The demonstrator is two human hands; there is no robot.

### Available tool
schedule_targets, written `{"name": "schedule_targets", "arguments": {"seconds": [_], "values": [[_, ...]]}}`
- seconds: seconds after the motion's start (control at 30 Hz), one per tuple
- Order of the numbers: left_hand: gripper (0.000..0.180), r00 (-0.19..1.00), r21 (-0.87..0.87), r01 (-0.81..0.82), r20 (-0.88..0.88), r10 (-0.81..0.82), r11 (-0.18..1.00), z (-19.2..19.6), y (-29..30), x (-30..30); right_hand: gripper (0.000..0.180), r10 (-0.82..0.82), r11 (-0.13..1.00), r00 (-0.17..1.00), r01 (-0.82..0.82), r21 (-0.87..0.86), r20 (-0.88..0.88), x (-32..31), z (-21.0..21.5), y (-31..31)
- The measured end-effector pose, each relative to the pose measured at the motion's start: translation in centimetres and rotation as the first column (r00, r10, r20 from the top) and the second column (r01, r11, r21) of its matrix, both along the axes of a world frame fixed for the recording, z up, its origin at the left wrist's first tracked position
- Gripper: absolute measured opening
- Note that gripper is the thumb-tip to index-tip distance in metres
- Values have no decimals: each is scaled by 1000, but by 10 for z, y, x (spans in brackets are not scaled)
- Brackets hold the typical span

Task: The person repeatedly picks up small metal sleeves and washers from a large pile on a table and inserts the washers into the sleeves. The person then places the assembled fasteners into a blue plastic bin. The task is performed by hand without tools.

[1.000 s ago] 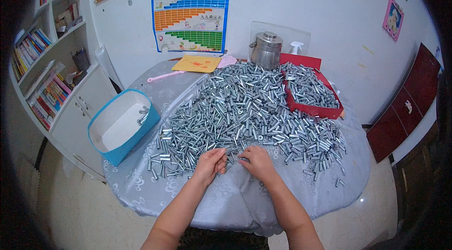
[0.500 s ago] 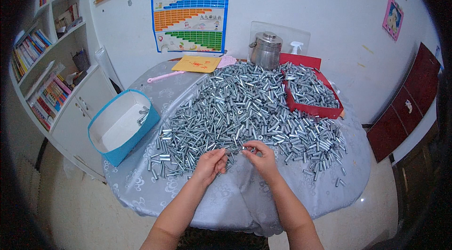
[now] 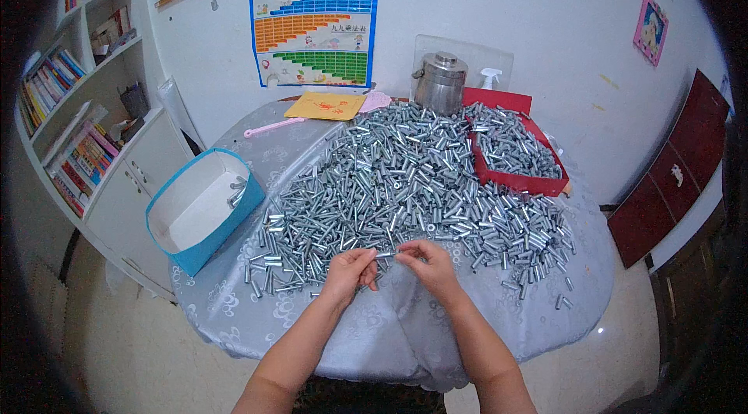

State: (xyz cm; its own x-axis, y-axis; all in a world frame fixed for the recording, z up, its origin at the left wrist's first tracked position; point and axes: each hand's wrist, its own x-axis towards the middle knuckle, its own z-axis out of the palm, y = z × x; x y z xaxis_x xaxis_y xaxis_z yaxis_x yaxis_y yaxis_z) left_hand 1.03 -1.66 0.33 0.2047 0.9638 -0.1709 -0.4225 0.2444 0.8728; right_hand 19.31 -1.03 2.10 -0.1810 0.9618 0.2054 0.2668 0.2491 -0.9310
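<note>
Pinching a tube (image 3: 386, 254) between finger and thumb, with the left hand (image 3: 348, 274) at one end and the right hand (image 3: 427, 264) at the other, both nearly closed, likely to hold it straight. Holding it by the front of the pile (image 3: 382, 180), above the table (image 3: 366, 336), perhaps for easy reach.

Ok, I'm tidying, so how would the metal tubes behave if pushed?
The tubes look round, so they'd probably roll on the cloth. Shiny and metallic, they're likely stiff, perhaps slippery. Heaped loosely, they may slide over one another.
</note>
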Motion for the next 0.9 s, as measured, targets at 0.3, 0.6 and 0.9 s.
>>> {"name": "schedule_targets", "arguments": {"seconds": [0.3,0.6,0.9], "values": [[24,998,29,-18,-53,19,999,3,-1,1,16,39,933,991,-82,349,129,0,6,0],[26,996,43,-25,-79,29,999,1,-3,6,25,-26,999,999,25,43,25,-2,-12,3],[27,990,21,-134,-36,135,991,3,-1,2,30,33,999,997,-31,27,-75,-6,1,-2]]}}
